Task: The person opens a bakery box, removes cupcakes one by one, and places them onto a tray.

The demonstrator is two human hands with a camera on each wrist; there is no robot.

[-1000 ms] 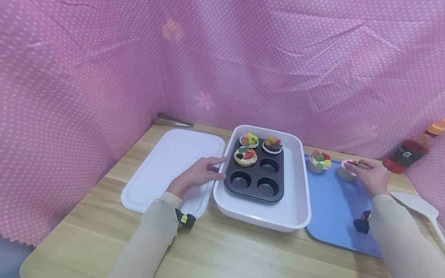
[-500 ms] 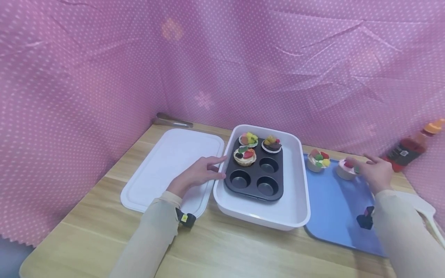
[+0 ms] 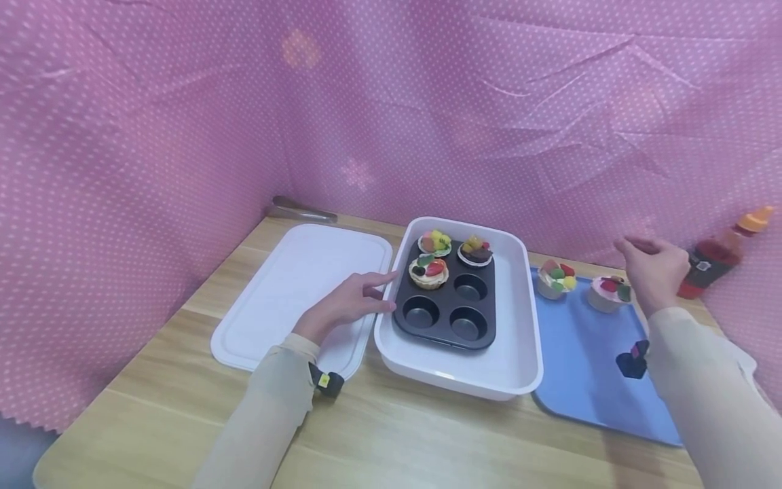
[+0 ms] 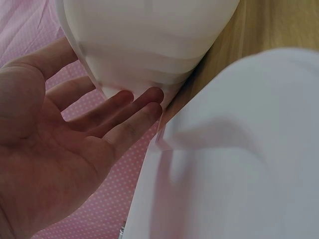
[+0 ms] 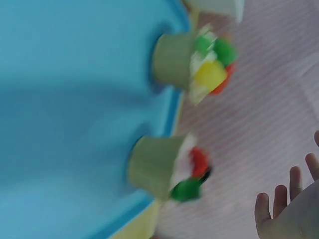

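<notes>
My left hand [image 3: 345, 305] touches the left wall of a white basin [image 3: 516, 367], fingers spread. In the left wrist view those fingertips [image 4: 149, 102] lie along the wall's outside. Inside the basin sits a black muffin tin [image 3: 446, 337] bearing fruit tarts: a strawberry tart [image 3: 429, 274], a kiwi-topped tart [image 3: 434, 244] and a chocolate tart [image 3: 475, 255]. Over on the right, my right hand [image 3: 656, 268] is raised and holds nothing. Below and left of it, a pink-cream cupcake [image 3: 605, 299] and a fruit-topped cupcake [image 3: 552, 285] stand upright on a blue cutting board [image 3: 586, 367].
A white cutting board [image 3: 299, 292] lies left of the basin, with metal tongs [image 3: 305, 209] behind it. A red sauce bottle [image 3: 715, 261] stands behind my right hand. A white utensil [image 3: 742, 356] is partly hidden by my right sleeve. Pink dotted cloth [image 3: 397, 122] hangs behind.
My right hand has let go of the pink-cream cupcake and risen up and away from it. The cupcake stays on the blue board. My left hand keeps its place on the basin.
</notes>
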